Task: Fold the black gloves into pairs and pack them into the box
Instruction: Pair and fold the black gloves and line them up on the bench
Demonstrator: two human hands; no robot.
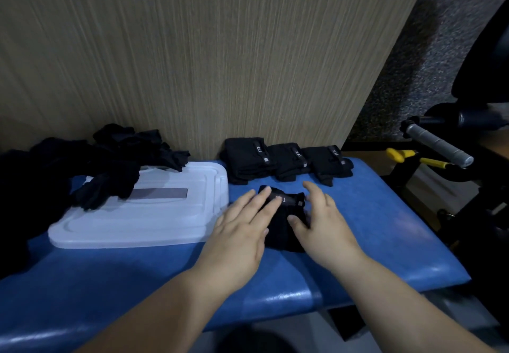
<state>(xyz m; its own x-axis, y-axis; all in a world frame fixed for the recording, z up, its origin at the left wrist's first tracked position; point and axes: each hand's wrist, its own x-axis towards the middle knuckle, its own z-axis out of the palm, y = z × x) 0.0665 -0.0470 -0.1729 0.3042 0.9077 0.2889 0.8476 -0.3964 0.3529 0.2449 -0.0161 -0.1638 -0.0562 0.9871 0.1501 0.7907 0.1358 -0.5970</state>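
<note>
A folded black glove bundle (283, 226) lies on the blue padded bench (371, 223) between my hands. My left hand (242, 226) lies flat with straight fingers pressing its top left part. My right hand (322, 220) rests on its right side, fingers straight and thumb on the fabric. Three folded black pairs (286, 159) stand in a row at the back against the wall. A loose heap of black gloves (110, 162) lies at the left, partly over a white plastic box lid (154, 212).
A wood-grain wall panel (192, 49) rises behind the bench. At the right are a grey-handled bar (438, 143), yellow-handled tools (405, 155) and dark equipment. The bench's front edge runs just below my forearms.
</note>
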